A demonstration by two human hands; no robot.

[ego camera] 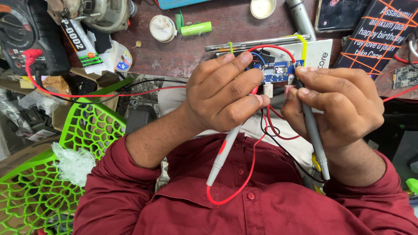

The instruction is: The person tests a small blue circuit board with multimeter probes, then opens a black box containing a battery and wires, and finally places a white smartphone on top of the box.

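My left hand (224, 93) grips a grey test probe (222, 154) with a red lead, its tip pointing up at a small blue circuit board (278, 71). My right hand (337, 104) holds a second grey probe (314, 139) with a black lead against the board's right end. The board carries a small lit display and has red, black and yellow wires attached. Both hands are pressed close together around the board, above my lap in a maroon shirt. The probe tips are hidden by my fingers.
A multimeter (24, 35) with a red plug sits at the far left of the brown workbench (183, 56). A green cylindrical cell (196, 28), round white lids, a metal rod (257, 43) and a dark card lie on it. A green lattice chair (87, 130) stands left.
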